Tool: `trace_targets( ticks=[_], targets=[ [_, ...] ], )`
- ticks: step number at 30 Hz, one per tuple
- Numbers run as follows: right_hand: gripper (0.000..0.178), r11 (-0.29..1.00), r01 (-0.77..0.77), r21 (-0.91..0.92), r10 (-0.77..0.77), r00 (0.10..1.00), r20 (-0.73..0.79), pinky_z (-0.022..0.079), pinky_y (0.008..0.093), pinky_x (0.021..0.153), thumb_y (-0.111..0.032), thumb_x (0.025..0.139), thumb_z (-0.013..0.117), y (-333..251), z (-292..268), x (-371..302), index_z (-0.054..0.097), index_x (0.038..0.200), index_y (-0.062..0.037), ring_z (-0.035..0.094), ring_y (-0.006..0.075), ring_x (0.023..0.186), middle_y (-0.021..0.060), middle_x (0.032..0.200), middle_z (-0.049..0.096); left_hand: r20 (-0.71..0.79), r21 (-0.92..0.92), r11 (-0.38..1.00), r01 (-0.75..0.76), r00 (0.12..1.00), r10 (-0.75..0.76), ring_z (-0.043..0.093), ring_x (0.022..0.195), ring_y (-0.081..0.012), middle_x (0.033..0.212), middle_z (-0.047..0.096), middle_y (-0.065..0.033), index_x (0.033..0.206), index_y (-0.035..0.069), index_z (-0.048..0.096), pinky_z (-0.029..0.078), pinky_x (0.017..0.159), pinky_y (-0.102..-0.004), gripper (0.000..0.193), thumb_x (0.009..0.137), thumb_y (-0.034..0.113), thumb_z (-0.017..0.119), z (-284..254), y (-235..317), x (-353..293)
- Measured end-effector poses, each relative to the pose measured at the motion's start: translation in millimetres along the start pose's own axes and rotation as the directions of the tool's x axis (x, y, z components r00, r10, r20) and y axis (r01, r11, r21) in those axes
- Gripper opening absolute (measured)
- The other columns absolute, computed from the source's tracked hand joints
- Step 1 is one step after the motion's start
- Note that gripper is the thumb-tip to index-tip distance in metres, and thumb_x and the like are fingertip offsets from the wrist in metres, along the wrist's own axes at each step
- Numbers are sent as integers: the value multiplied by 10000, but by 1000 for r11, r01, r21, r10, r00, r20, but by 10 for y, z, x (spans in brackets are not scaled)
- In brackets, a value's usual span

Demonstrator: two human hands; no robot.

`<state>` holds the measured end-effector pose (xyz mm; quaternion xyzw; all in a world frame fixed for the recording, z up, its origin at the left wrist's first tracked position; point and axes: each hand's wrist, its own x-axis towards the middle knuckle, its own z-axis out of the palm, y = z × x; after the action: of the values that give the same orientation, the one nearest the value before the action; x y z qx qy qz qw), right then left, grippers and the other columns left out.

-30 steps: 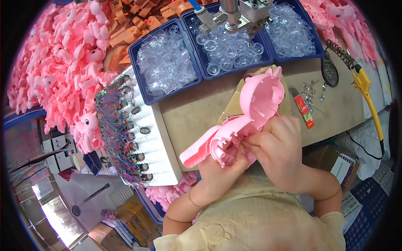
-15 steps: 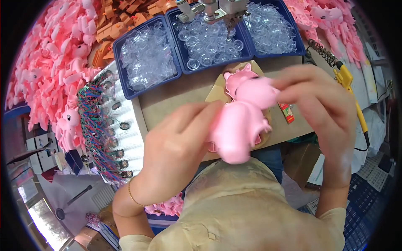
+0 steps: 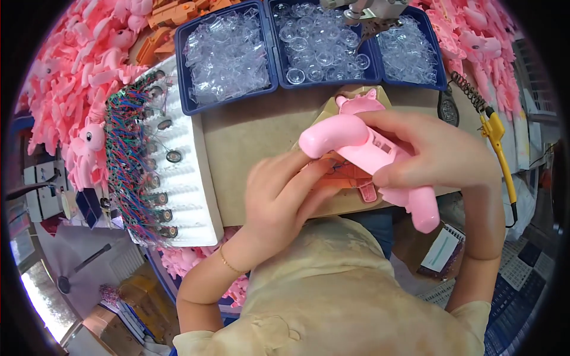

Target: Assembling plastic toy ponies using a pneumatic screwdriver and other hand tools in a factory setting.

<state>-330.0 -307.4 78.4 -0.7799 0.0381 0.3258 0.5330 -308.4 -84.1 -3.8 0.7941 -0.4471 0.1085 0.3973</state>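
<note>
My right hand grips a pink plastic toy animal shell half, held tilted above the work spot with its narrow side facing up. Below it, the other pink shell half lies in a tan fixture, its hollow side up and partly hidden. An orange plastic part with thin dark wires sits in that lower half. My left hand reaches in from the left, fingers drawn together at the orange part and wires; what the fingertips pinch, if anything, is hidden.
Blue trays of clear plastic pieces stand at the back, below a metal machine head. Wired round speakers line a white foam tray at left. Pink toy parts are heaped beyond. A yellow corded tool hangs at right.
The pink upper shell has come up off the lower half and turned in my right hand, exposing the orange part. My left hand has left the shell for the orange part. The view has shifted slightly.
</note>
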Motion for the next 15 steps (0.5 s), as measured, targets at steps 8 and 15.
trace_targets(
  ticks=[8,15],
  targets=[
    [458,971,-43,234,26,997,74,461,263,677,-141,719,587,147,-31,37,487,1131,32,559,127,784,75,915,575,197,-34,999,-29,980,35,585,936,-233,1035,612,-71,948,40,636,469,746,-338,221,753,145,630,196,-58,-6],
    [471,978,-167,122,150,979,141,490,269,731,-60,712,566,127,-79,62,505,1175,1,598,128,772,73,939,601,304,332,923,-195,948,91,530,1050,-214,1063,605,-80,994,11,624,442,844,-319,272,816,212,587,143,235,-123]
  ],
)
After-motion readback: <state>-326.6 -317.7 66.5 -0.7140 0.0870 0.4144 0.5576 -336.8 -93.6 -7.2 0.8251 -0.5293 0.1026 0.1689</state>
